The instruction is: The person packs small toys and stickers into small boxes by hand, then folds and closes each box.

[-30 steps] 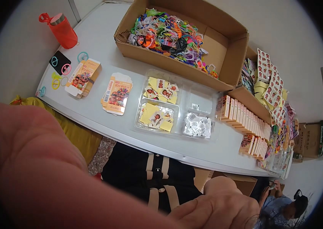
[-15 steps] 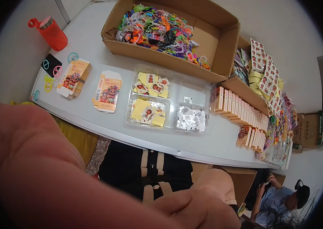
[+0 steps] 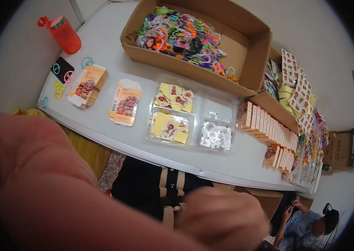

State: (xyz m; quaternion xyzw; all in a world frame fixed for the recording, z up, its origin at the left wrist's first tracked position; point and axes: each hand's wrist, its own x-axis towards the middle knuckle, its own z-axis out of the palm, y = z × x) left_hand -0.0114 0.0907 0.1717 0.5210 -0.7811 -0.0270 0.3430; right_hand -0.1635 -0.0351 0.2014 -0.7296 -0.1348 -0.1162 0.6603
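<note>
My left hand (image 3: 39,163) looms large and close to the camera at the left, its fingers out of sight. Low in the middle, my right hand (image 3: 227,217) is smeared by motion in front of my dark clothing (image 3: 137,180); whether it holds anything is not visible. Both hands are apart from the table things. Nearest on the white table are flattened orange printed cartons (image 3: 126,102) and a clear divided tray (image 3: 191,146). The tray holds yellow-backed character stickers (image 3: 170,127) and small white barcode labels (image 3: 216,136).
A large cardboard box (image 3: 156,54) of colourful cords stands at the back. Rows of small orange boxes (image 3: 269,125) line the right, beside sticker sheets (image 3: 298,92). At left are a red-sleeved bottle (image 3: 66,37), a phone (image 3: 66,69) and another carton (image 3: 88,85). A person (image 3: 304,226) sits lower right.
The view has shifted, so the table and its things appear slightly further right and lower. My right hand has risen a little and blurred. The left hand stays nearly in place.
</note>
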